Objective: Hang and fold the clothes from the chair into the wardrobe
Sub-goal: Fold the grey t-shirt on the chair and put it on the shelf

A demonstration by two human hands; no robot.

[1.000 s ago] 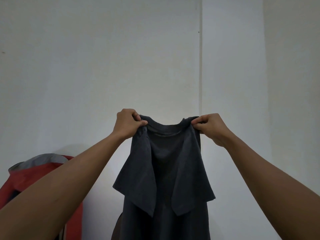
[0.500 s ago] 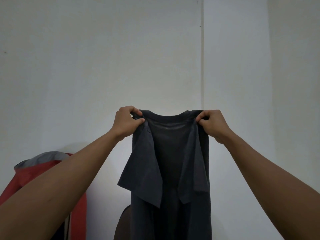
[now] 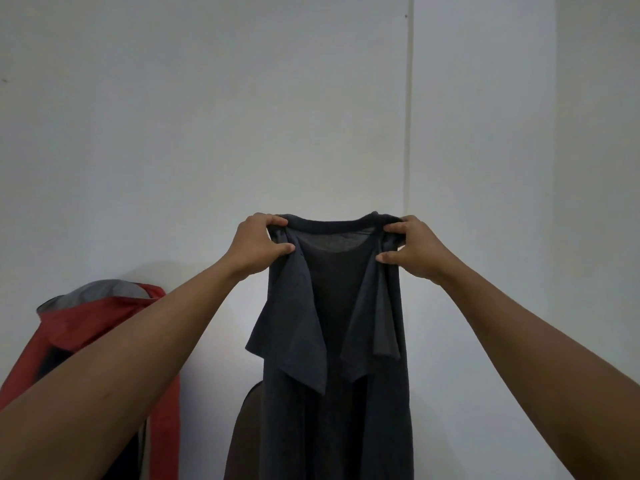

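I see both bare arms stretched out ahead, holding a dark charcoal short-sleeved cotton T-shirt up in front of a plain pale grey wall. The left hand has its fingers curled tight over the shirt's left shoulder, thumb pressed against the cloth below; the right hand pinches the other shoulder the same way, fingers closed on the fabric. The ribbed neckline stretches level between the two hands, and both sleeves fall inward across the front of the body, the rest hanging straight down out of view. I can read no print, brand or label on the shirt (the inside of the collar looks bare from here). Low at the left, behind the left forearm, hangs a red jacket with a grey lining. A thin vertical seam runs down the wall above the right hand.
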